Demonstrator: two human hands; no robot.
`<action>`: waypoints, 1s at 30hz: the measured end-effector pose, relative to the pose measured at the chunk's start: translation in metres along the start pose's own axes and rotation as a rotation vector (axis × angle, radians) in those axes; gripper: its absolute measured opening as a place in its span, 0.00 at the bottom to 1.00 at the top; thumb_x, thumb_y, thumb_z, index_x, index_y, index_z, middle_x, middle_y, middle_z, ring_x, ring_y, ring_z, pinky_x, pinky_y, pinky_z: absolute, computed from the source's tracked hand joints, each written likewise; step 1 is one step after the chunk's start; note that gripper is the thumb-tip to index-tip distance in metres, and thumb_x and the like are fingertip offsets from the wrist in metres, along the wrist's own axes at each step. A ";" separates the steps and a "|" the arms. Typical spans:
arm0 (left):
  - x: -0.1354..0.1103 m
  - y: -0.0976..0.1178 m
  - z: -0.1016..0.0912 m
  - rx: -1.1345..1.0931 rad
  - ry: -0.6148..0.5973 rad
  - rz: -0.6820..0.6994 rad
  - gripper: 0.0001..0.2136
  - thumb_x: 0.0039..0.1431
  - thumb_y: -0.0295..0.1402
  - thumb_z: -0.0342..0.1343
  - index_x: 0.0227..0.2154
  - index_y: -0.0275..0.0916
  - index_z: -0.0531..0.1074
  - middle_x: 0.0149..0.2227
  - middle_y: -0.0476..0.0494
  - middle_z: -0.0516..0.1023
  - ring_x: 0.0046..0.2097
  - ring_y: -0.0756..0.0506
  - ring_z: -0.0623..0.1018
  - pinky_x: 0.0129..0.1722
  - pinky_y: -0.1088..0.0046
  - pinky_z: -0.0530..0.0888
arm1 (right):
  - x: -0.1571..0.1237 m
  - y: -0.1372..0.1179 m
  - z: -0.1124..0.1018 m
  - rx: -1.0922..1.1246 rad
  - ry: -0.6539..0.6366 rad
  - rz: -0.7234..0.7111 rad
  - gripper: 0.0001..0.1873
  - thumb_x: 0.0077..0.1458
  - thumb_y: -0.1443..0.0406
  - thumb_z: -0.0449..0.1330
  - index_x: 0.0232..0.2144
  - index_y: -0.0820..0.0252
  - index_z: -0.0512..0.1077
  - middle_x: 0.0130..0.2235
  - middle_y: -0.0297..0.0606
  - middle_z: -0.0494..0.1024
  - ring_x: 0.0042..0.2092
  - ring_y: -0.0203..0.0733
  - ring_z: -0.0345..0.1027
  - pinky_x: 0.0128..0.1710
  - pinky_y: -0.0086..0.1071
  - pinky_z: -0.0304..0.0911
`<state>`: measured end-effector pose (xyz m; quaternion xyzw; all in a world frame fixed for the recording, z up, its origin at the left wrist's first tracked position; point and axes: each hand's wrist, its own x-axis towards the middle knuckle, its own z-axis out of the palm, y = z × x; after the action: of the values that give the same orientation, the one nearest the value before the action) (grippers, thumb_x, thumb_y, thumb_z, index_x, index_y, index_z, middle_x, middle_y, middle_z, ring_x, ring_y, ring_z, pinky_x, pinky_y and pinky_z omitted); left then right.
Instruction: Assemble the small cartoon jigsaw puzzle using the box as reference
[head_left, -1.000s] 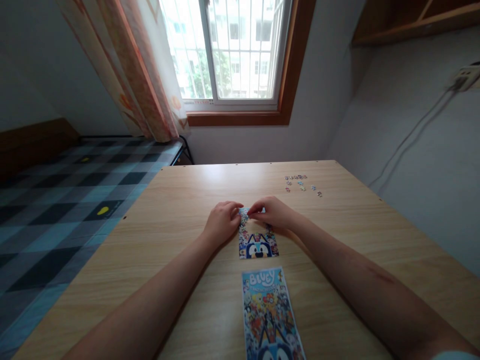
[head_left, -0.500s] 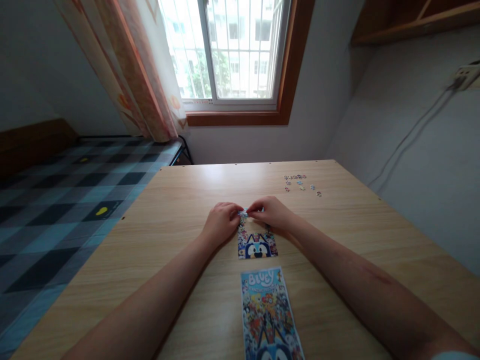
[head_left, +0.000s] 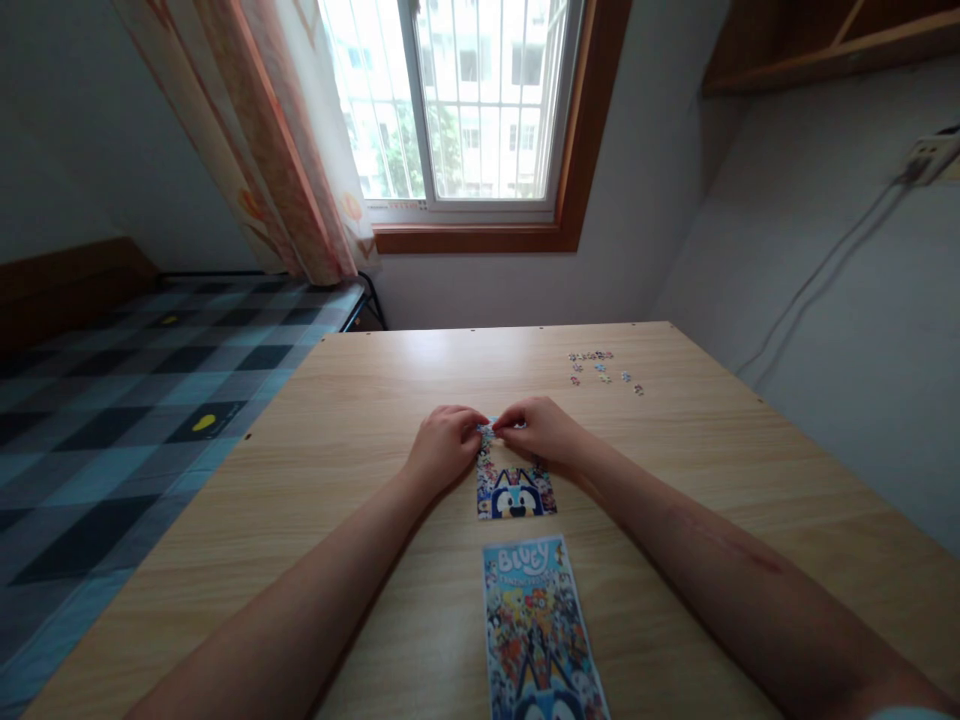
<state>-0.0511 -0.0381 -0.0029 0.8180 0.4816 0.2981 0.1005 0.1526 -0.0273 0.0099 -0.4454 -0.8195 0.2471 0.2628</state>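
Observation:
A partly assembled jigsaw puzzle (head_left: pixel 517 495) lies on the table, with a blue cartoon dog's face at its near edge and a gap of bare wood in its middle. My left hand (head_left: pixel 448 440) rests at its far left corner, fingers closed on the edge there. Facing it, my right hand (head_left: pixel 538 428) pinches at the far edge; a small puzzle piece seems to be between thumb and forefinger, mostly hidden by the fingertips. Closer to me is the printed picture sheet (head_left: pixel 536 620) marked "Bluey", showing the same dog.
Several loose puzzle pieces (head_left: pixel 602 368) are scattered toward the far right of the wooden table (head_left: pixel 360 390). A bed with a checked cover (head_left: pixel 187 380) stands left of the table. Beyond the far edge are a window (head_left: pixel 480 110) and a curtain (head_left: pixel 277 150).
Both hands stay at the puzzle's far edge. My right hand's fingers have shifted very slightly; the sheet and loose pieces lie as before.

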 end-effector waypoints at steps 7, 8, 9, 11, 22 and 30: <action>0.000 0.000 0.000 0.007 0.004 -0.004 0.10 0.56 0.26 0.58 0.36 0.44 0.81 0.42 0.46 0.84 0.47 0.41 0.78 0.53 0.59 0.73 | 0.000 0.001 0.000 -0.028 0.016 -0.008 0.11 0.53 0.70 0.64 0.36 0.55 0.85 0.36 0.37 0.86 0.36 0.39 0.77 0.40 0.31 0.67; 0.000 0.000 0.000 0.006 0.004 -0.003 0.10 0.56 0.26 0.58 0.36 0.44 0.82 0.42 0.46 0.84 0.47 0.41 0.78 0.53 0.59 0.73 | -0.001 0.001 0.000 -0.028 0.018 -0.009 0.11 0.53 0.70 0.63 0.36 0.55 0.85 0.35 0.37 0.86 0.36 0.40 0.77 0.39 0.31 0.67; 0.000 0.000 0.000 0.006 0.003 -0.002 0.10 0.56 0.26 0.58 0.36 0.43 0.82 0.42 0.46 0.84 0.47 0.41 0.79 0.53 0.59 0.73 | -0.001 0.001 0.000 -0.029 0.017 -0.008 0.11 0.53 0.70 0.63 0.36 0.55 0.85 0.35 0.37 0.86 0.36 0.40 0.77 0.39 0.31 0.67; 0.000 0.000 0.000 0.007 0.001 -0.004 0.09 0.56 0.26 0.58 0.36 0.43 0.82 0.42 0.46 0.84 0.47 0.41 0.79 0.53 0.59 0.73 | 0.000 0.001 0.000 -0.032 0.017 0.001 0.12 0.52 0.70 0.63 0.36 0.55 0.85 0.35 0.37 0.86 0.36 0.40 0.78 0.39 0.31 0.67; 0.000 -0.001 0.000 -0.008 -0.004 -0.002 0.10 0.55 0.26 0.57 0.35 0.44 0.82 0.42 0.47 0.84 0.47 0.41 0.79 0.54 0.59 0.73 | 0.000 0.000 0.000 -0.037 0.020 0.023 0.11 0.52 0.70 0.63 0.35 0.55 0.85 0.35 0.38 0.86 0.35 0.40 0.78 0.38 0.31 0.67; 0.000 -0.002 0.001 0.003 -0.005 -0.017 0.11 0.55 0.26 0.57 0.35 0.46 0.83 0.43 0.47 0.83 0.47 0.41 0.78 0.54 0.59 0.73 | 0.000 0.001 0.000 -0.049 0.017 0.029 0.12 0.51 0.70 0.63 0.35 0.54 0.85 0.34 0.37 0.86 0.35 0.40 0.77 0.38 0.31 0.67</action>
<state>-0.0523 -0.0372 -0.0048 0.8147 0.4886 0.2947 0.1030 0.1528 -0.0272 0.0094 -0.4658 -0.8162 0.2271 0.2554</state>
